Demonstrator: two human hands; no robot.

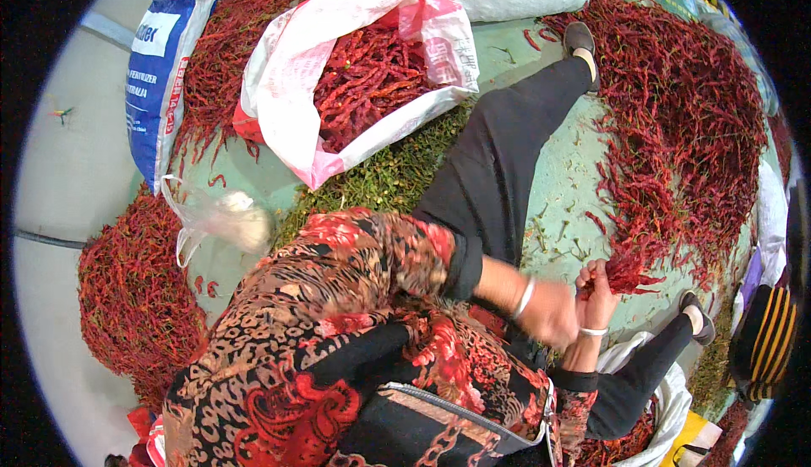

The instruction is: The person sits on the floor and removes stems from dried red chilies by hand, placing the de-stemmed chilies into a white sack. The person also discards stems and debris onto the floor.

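My right hand is closed around a bunch of dried red chili peppers, whose tips stick out past the fingers. Close beside that wrist is my left hand, blurred by motion; its fingers and anything in them cannot be made out. Both wrists carry a pale bangle. Beyond the hands a large heap of red chilies with green stems spreads over the green floor. Loose stems lie between my outstretched legs. An open white woven sack holds red chilies on my left.
More chili heaps lie behind and left, near a blue-and-white fertilizer bag. A clear plastic bag sits close to my side. Green stems pile under the sack. Another open sack with chilies stands by my right leg.
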